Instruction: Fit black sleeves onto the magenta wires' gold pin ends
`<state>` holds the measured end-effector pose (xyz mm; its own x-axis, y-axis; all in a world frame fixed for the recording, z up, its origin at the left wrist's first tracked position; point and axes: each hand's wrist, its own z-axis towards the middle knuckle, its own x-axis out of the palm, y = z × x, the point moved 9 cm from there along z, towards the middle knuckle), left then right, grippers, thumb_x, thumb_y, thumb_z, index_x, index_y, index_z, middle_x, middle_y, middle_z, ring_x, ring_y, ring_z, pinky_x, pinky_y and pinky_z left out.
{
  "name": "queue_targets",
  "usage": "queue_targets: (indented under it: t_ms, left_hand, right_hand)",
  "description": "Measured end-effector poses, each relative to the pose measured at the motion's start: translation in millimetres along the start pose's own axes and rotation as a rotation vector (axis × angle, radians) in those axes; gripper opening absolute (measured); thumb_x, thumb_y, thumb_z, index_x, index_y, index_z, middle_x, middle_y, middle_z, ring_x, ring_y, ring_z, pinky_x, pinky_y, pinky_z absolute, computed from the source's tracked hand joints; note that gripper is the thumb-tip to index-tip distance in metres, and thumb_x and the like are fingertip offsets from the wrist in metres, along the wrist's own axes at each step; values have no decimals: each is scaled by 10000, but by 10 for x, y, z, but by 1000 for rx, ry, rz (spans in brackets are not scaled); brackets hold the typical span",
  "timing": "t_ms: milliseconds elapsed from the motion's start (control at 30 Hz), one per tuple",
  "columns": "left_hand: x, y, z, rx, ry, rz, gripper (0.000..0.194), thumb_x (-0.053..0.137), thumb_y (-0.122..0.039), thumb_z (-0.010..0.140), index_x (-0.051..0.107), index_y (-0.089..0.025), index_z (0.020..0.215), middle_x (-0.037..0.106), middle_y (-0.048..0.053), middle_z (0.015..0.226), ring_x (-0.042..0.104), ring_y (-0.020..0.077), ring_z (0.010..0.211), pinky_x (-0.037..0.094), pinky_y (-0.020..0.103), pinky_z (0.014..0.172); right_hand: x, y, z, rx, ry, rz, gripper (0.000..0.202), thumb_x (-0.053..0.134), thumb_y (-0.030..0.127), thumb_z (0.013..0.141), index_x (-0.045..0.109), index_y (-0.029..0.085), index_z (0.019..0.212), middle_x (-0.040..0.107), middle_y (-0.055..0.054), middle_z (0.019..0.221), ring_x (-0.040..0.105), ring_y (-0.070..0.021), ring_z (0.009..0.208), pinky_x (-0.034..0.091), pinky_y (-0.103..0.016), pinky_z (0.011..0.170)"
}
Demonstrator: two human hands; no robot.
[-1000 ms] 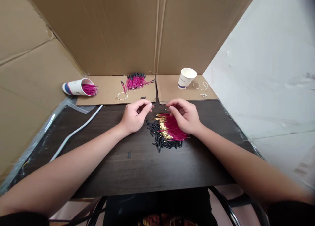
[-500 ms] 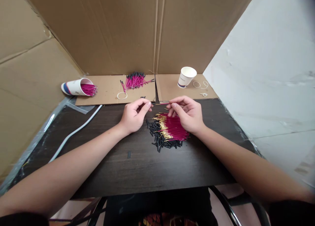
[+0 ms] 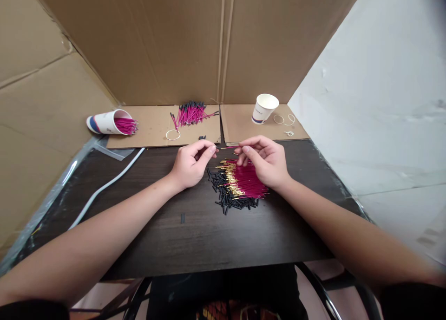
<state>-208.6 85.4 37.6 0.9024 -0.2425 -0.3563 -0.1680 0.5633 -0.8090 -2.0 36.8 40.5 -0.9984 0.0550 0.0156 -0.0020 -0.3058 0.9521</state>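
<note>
My right hand (image 3: 266, 163) pinches a thin magenta wire (image 3: 230, 147) whose gold tip points left. Between the thumb and forefinger of my left hand (image 3: 192, 164) is a small black sleeve (image 3: 217, 147), mostly covered by the fingertips. The wire's gold end meets or nearly meets the sleeve; I cannot tell whether it is inside. Below the hands lies a pile of magenta wires (image 3: 249, 180) with gold ends to the left. Loose black sleeves (image 3: 232, 203) are scattered around the pile's left and near sides.
Finished-looking magenta wires with black ends (image 3: 191, 113) lie on cardboard (image 3: 149, 125) at the back. A tipped paper cup (image 3: 104, 123) holds more wires. An upright paper cup (image 3: 265, 108) stands beside rubber bands (image 3: 278, 119). A pale cable (image 3: 104, 188) crosses the table's left side.
The wire's gold tip and the black sleeve have come slightly closer together between my hands. Both hands otherwise stay almost in place.
</note>
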Motion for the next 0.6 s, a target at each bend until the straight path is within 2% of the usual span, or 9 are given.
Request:
queue_targets:
  t_ms: [233,400,600]
  left_hand:
    - [10,-12,-3,3,1,-14,283,673,-434,1092,777,-177,1033,824,71,919,759,177,810,588,315,720]
    - [9,-28,-2,17,-1,4,277,668,-426,1092,772,-177,1033,823,73,916,760,178,802,584,318,709]
    - [29,-153,-5,82,35,85,256,666,-391,1096,781,-178,1014,815,64,901,746,184,811,579,333,742]
  right_hand:
    - [-3,-30,9,34,17,36,331,826,503,982,725,204,1082,840,-79,1011,775,-156,684,642,-328,613]
    - [-4,-52,15,29,26,0,348,818,531,981,726,208,1075,833,-65,969,762,-149,661,618,-316,587]
    - [-12,-31,8,-1,16,-31,302,798,498,1001,738,206,1050,810,-43,891,745,-139,636,590,-306,573]
